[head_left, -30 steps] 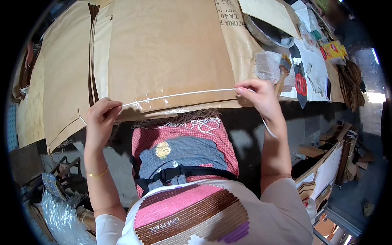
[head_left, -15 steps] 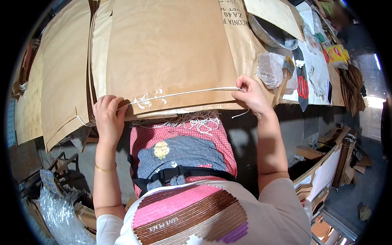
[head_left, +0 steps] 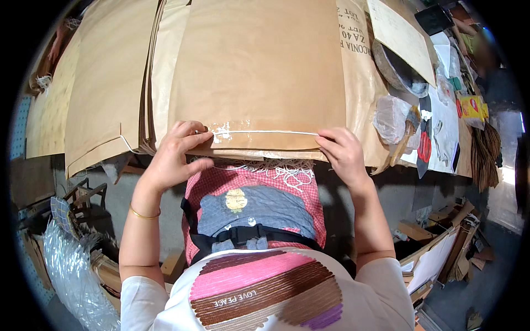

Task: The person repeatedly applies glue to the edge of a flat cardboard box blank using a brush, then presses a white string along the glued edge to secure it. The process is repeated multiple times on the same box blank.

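A thin white cord (head_left: 270, 132) runs straight along the near part of a large brown paper sheet (head_left: 259, 71), over a patch of white smears (head_left: 225, 131). My left hand (head_left: 178, 151) rests at the cord's left end, fingertips pressed on the paper and thumb spread away from them. At the cord's right end my right hand (head_left: 345, 151) pinches it between thumb and fingers, close to the sheet's near right corner. Loose white cords (head_left: 292, 172) lie bunched below the table edge, over a red checked cloth (head_left: 309, 201) on my lap.
More brown paper sheets (head_left: 110, 71) are stacked at left. To the right are a brush (head_left: 407, 132), a plastic-wrapped lump (head_left: 391, 118), red-handled scissors (head_left: 424, 148), a bowl (head_left: 395, 69) partly under a pale board (head_left: 402, 38), and a yellow packet (head_left: 473, 109). Clear plastic (head_left: 77, 270) hangs lower left.
The cord has come down nearer the sheet's near edge and lies level. My left hand has shifted right along it and its thumb has spread. The view has swung left.
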Demonstrator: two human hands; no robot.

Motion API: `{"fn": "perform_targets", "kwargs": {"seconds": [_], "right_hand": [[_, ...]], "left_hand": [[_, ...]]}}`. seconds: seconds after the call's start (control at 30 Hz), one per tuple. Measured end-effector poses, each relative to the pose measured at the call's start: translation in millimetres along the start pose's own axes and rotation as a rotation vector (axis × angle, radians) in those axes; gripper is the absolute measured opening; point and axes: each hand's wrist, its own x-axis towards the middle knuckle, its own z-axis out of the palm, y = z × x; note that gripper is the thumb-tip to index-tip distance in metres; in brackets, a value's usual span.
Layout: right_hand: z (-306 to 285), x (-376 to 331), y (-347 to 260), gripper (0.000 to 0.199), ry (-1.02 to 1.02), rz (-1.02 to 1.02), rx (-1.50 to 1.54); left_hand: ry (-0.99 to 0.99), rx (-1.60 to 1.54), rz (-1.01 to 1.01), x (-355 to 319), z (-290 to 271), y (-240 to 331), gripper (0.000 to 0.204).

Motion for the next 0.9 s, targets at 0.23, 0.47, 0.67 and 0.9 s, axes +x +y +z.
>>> {"fn": "perform_targets", "kwargs": {"seconds": [0.23,0.47,0.67,0.9], "right_hand": [[6.1,18.2,12.5,0.012,-0.015,0.826,0.544],[31.8,23.4,-11.5,0.033,0.226,0.315,-0.482],[73.0,40.5,-91.9,0.075,-0.311,0.041,-0.255],[24.1,-8.2,-19.1,0.075,0.113,0.615,-0.366]], "left_hand": [[0.135,-0.067,-0.396,15.9,4.2,-16.7,0.016],[0.250,0.504,-0.512,17.8,30.2,-2.1,0.028],[-0.116,0.417,-0.032,25.4,58.6,46.4,0.087],[0.025,0.581,-0.354,-7.1,35.5,-11.7,0.099]]}}
